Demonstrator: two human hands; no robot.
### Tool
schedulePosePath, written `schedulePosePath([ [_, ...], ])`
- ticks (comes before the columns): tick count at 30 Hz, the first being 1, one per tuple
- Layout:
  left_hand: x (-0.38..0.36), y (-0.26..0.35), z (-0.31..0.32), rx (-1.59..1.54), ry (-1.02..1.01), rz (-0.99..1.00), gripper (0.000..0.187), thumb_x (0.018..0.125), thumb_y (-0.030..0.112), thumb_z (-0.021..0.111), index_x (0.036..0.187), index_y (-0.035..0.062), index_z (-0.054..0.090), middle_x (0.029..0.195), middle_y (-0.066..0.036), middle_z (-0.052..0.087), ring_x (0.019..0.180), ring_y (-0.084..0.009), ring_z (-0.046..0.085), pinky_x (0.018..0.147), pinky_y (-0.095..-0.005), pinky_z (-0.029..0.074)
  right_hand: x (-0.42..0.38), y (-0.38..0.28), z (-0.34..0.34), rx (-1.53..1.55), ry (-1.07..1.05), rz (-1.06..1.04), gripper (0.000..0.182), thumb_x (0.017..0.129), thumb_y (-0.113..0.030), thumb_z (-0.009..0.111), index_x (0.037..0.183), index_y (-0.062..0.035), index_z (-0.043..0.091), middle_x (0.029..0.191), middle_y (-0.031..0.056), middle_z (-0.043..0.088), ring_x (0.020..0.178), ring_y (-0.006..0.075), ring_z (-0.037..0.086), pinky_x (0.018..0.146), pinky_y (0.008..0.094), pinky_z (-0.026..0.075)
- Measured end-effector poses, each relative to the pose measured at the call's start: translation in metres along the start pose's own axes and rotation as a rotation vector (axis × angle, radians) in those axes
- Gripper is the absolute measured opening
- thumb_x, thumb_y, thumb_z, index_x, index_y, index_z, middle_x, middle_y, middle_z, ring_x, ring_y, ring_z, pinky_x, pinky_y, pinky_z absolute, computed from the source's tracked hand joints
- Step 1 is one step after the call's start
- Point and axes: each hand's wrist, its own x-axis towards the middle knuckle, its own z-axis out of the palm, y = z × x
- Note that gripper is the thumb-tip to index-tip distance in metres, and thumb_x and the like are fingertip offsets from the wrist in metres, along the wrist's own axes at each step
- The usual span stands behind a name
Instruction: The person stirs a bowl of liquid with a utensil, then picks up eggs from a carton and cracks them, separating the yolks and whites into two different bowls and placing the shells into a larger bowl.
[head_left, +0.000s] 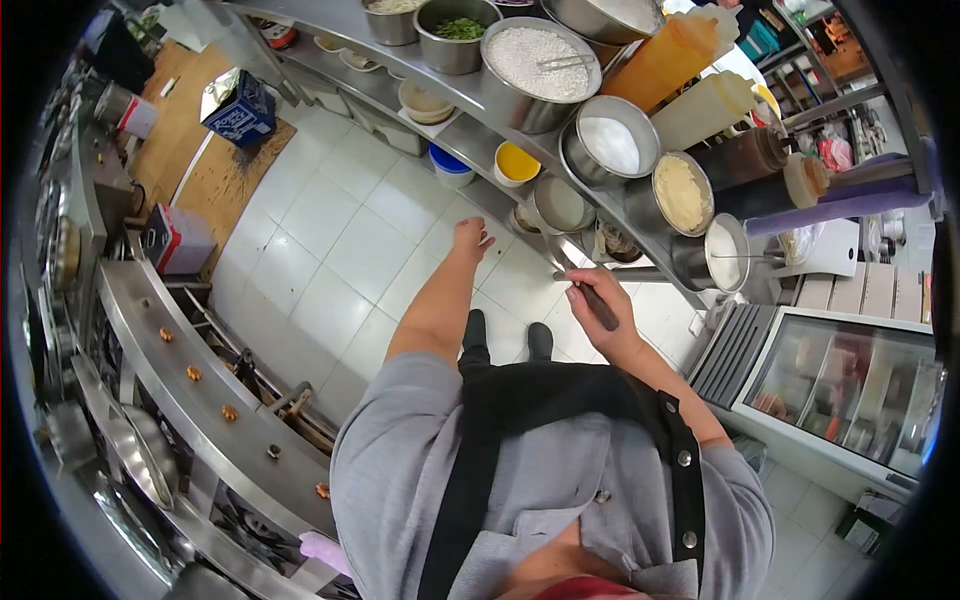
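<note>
A knife (599,307) is held in the right hand (618,318), in front of the body, its dark handle gripped by the curled fingers and its blade pointed away toward the shelving. Just beyond the blade, a metal pot (560,222) is seen on the lower shelf; whether it is touched by the tip cannot be told, as metal is set against metal there. The left hand (470,236) is held out over the tiled floor (330,235), its fingers loosely bent and nothing seen in them. Near it, a tub (513,180) with yellow contents is placed on the lower shelf. Above, the steel shelf (345,20) is lined with bowls, among them a large bowl (518,108) of white powder, and an orange bottle (660,62). A black apron (560,388) is worn over a grey shirt (400,430).
</note>
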Motion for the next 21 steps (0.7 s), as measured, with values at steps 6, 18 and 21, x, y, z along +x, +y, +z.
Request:
schedulePosePath([
  [6,-0.067,-0.007,-0.033,0.024,-0.005,0.030,0.023,0.078,0.005,0.053,0.100,0.0122,0.047,0.084,-0.002,0.047,0.072,-0.0161,0.045,0.078,-0.0444,0.050,-0.013,-0.020,-0.007,-0.085,-0.091,-0.137,0.022,0.082,0.000,0.059,0.104,-0.0011,0.056,0.089,0.0103,0.054,0.076,0.0184,0.052,0.070,0.0270,0.043],
  [18,-0.154,-0.128,-0.101,-0.198,0.101,0.130,0.025,0.083,0.016,0.056,0.107,0.0125,0.049,0.097,-0.006,0.052,0.080,-0.0215,0.050,0.083,-0.0463,0.048,-0.157,-0.020,-0.131,-0.109,-0.144,-0.410,0.028,0.080,0.001,0.060,0.106,-0.0062,0.058,0.093,0.0102,0.055,0.079,0.0225,0.057,0.069,0.0298,0.046],
  [21,-0.192,-0.182,-0.081,-0.208,0.010,0.095,0.021,0.084,0.017,0.055,0.103,0.0098,0.049,0.100,-0.008,0.053,0.084,-0.0231,0.051,0.085,-0.0452,0.047,-0.216,-0.003,-0.189,0.071,0.044,-0.382,0.025,0.083,0.001,0.058,0.107,-0.0047,0.057,0.095,0.0077,0.056,0.080,0.0175,0.057,0.072,0.0279,0.046],
])
